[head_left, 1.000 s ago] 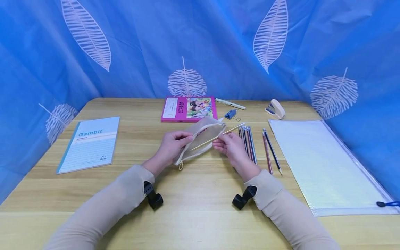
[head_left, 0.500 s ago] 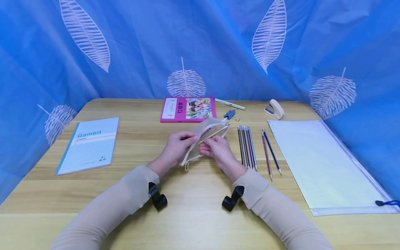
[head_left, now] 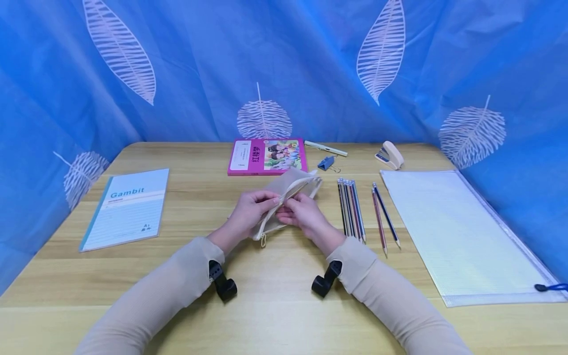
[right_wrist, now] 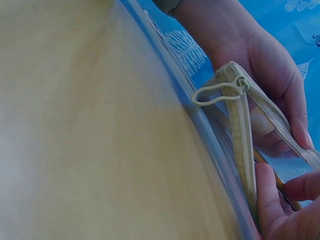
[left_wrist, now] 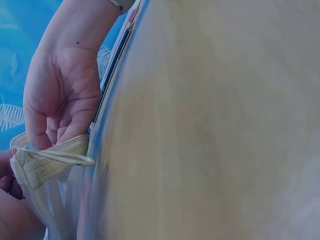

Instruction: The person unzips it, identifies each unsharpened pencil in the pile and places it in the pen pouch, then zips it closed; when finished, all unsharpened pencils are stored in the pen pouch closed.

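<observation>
Far left we log one notebook (head_left: 126, 209), flat on the wooden table (head_left: 275, 305), "Gambit" on its cover. Next, one left hand (head_left: 246, 213), its thumb and fingers pinching the rim of the pouch. One pink book (head_left: 267, 158) lies behind. Then the pouch itself (head_left: 284, 183), one, beige, mid-table between both hands, tilted, mouth unzipped; one looped zip pull (head_left: 263, 240) dangles at its near end. One right hand (head_left: 306, 214) has fingertips inside the mouth; from the right wrist we see thumb and finger pinching one gold pencil (right_wrist: 261, 159), mostly hidden.

Rightward: one blue binder clip (head_left: 326, 162), and behind it one pale pen (head_left: 326, 148). Nearer, a row of pencils (head_left: 353, 207); we count at least five, overlap blurring the total. Just beside, a pair of pencils (head_left: 379, 219), two, nearly touching at their far ends. One cream stapler (head_left: 391, 154) stands farther back. Far right, one whitish zip folder (head_left: 470, 236), flat. Behind everything, one blue curtain (head_left: 310, 64); we count five leaf prints.
</observation>
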Demonstrator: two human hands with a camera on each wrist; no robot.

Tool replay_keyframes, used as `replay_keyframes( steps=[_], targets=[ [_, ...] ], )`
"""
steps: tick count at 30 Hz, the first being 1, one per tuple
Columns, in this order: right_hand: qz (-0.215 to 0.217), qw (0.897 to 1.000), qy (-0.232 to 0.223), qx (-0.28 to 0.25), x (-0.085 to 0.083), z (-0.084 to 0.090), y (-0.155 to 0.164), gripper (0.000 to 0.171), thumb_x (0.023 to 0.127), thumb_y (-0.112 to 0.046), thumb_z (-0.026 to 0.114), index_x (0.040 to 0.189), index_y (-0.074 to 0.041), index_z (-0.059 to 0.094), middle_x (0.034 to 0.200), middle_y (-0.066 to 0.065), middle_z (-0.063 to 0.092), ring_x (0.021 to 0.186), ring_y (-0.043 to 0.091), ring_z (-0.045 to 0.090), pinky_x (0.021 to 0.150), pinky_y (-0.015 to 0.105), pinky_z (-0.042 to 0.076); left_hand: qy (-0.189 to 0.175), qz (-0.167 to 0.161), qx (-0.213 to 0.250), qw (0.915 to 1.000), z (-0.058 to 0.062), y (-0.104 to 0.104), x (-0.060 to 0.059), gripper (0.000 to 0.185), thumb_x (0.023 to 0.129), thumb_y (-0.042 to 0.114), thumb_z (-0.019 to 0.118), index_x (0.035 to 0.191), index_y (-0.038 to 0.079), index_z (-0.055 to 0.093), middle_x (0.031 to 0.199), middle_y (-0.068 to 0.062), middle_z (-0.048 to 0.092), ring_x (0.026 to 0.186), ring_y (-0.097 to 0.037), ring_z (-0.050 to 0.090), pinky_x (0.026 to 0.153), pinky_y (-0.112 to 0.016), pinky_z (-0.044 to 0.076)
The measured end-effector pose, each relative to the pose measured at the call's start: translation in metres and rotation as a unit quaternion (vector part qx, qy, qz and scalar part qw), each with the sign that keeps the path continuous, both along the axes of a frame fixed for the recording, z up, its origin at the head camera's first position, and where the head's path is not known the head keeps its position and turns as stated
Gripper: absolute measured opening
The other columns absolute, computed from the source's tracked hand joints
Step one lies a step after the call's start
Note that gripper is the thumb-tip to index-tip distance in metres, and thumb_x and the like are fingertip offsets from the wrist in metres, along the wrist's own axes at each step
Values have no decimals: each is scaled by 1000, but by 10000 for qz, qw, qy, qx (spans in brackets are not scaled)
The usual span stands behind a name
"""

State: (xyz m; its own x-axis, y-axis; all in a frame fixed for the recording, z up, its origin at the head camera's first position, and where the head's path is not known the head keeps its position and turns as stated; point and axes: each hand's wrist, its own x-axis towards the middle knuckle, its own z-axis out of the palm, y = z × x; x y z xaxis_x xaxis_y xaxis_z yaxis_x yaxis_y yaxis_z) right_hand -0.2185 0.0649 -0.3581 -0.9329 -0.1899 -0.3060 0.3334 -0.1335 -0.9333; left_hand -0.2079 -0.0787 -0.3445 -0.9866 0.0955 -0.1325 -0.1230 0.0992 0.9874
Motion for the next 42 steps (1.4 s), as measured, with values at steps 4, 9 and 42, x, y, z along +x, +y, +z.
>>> replay_keyframes(
  steps=[4, 9, 42],
  targets=[
    [39, 10000, -30, 31, -3, -2, 1, 32, 95, -6, 46, 122, 12, 45, 79, 9, 60, 69, 13, 62, 76, 29, 54, -19, 30, 110, 9999, -2, 0, 1, 23, 86, 10, 64, 106, -1, 66, 104, -10, 64, 88, -13, 54, 69, -20, 47],
    [159, 9999, -53, 27, -2, 1, 14, 33, 94, -3, 47, 122, 15, 46, 81, 10, 61, 72, 13, 63, 78, 26, 53, -79, 121, 179, 9997, -1, -3, 1, 24, 86, 11, 65, 108, 1, 66, 104, -9, 64, 84, -10, 55, 67, -18, 47],
    [824, 9336, 1459, 3166, 4, 9, 168, 43, 87, -6, 61, 125, 10, 49, 96, 8, 63, 80, 1, 56, 74, 16, 47, -211, 172, -353, 9990, 2, -32, 3, 28, 87, 16, 64, 112, 3, 65, 113, -9, 61, 88, -14, 50, 70, -21, 44]
  ],
)
